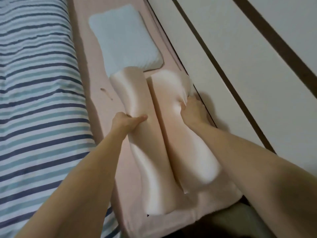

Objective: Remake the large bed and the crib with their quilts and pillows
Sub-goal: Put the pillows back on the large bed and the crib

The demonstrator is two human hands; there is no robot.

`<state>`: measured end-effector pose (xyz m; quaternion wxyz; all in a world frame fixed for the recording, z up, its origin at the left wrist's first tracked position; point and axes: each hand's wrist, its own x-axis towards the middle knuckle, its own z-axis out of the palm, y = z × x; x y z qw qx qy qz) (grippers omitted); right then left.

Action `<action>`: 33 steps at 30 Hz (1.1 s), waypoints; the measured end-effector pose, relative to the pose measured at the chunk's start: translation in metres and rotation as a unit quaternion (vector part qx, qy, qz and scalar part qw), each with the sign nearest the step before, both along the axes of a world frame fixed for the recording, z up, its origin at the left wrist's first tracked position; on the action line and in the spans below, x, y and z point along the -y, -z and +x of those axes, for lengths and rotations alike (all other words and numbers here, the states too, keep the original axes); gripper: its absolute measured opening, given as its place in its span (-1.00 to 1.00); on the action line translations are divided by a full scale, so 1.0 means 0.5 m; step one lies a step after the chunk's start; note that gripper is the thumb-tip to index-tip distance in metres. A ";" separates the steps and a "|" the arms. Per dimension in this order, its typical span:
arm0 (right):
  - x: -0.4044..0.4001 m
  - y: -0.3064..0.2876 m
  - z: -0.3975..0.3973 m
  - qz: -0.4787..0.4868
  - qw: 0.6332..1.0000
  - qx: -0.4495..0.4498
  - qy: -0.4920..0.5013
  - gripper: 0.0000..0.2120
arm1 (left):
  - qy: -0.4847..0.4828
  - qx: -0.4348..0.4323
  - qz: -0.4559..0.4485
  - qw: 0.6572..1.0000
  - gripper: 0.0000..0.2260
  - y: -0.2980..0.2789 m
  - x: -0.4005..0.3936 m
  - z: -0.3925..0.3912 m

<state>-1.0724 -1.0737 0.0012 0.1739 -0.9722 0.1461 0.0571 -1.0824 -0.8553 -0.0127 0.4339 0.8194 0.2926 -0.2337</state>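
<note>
Setting pillows on the pink sheet (82,48). Left hand (126,120) gripping the left pink pillow (145,143), right hand (193,109) squeezing the right pink pillow (185,143). White pillow (123,42) farther off. Striped quilt (39,100) left. Next, probably pushing both straight.

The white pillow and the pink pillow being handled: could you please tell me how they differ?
The white pillow is white, flat and rectangular; the pink pillow is pale pink with two long ridges and a groove between. The white one lies untouched farther up, while the left hand and right hand grip the pink one. Both rest on the pink sheet.
</note>
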 end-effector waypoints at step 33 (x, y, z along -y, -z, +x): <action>0.043 0.165 -0.050 -0.102 0.899 -0.305 -0.298 -0.66 | 0.459 -0.112 0.229 0.851 -0.55 0.073 0.040 -0.091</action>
